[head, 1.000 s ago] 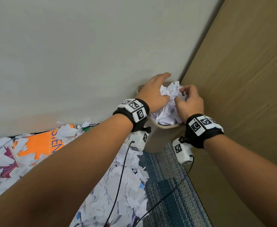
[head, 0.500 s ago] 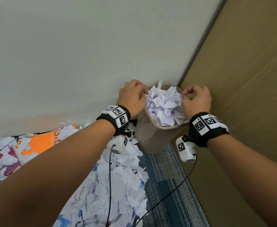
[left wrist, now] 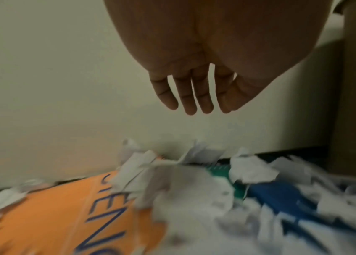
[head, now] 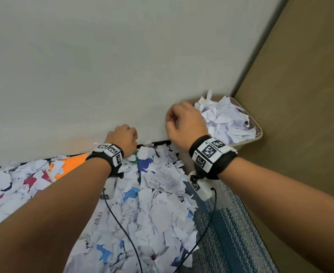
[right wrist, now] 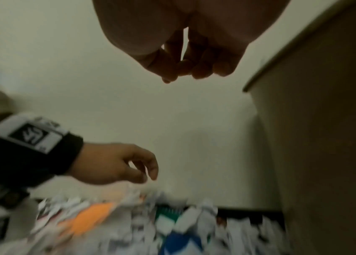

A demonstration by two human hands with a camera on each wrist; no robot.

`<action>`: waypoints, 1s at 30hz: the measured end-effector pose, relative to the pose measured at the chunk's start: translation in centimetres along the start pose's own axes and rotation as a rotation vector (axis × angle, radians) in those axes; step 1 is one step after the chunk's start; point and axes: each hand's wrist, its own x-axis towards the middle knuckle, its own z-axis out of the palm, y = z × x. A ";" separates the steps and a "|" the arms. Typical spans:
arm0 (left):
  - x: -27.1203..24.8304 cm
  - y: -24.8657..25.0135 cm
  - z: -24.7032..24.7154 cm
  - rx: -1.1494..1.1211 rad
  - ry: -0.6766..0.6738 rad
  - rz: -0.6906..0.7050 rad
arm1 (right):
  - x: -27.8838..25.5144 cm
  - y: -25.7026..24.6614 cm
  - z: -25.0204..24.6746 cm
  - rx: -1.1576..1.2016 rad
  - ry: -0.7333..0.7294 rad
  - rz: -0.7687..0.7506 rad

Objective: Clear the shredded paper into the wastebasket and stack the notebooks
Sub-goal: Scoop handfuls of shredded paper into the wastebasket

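The tan wastebasket (head: pixel 259 134) stands in the corner, heaped with white shredded paper (head: pixel 225 119). More shredded paper (head: pixel 156 198) covers the floor, half burying an orange notebook (head: pixel 73 163) and a blue notebook (left wrist: pixel 281 195). My left hand (head: pixel 122 138) hangs just above the far end of the pile near the wall, its fingers (left wrist: pixel 194 100) straight and empty. My right hand (head: pixel 184 123) hovers higher, beside the basket's left wall, fingers (right wrist: pixel 196 69) loosely curled round nothing.
A white wall (head: pixel 103 66) runs along the far side and a brown wooden panel (head: pixel 300 115) closes the right. Striped blue carpet (head: pixel 227 233) shows in front of the basket. Two black cables (head: pixel 122 229) trail from my wrists over the paper.
Both hands have come off the paper in the wastebasket and swung left and down toward the floor pile, the left one further. The paper they pressed stays in the basket.
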 end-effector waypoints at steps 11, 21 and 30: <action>-8.3 -10.0 5.7 0.180 -0.410 -0.189 | -8.7 2.4 11.2 -0.365 -0.964 0.287; -13.6 -10.9 7.7 0.048 -0.335 0.000 | -13.8 -0.4 15.4 -0.434 -1.036 0.323; -14.5 -15.5 3.8 0.125 -0.180 -0.173 | -15.1 -5.6 17.7 -0.286 -0.823 -0.047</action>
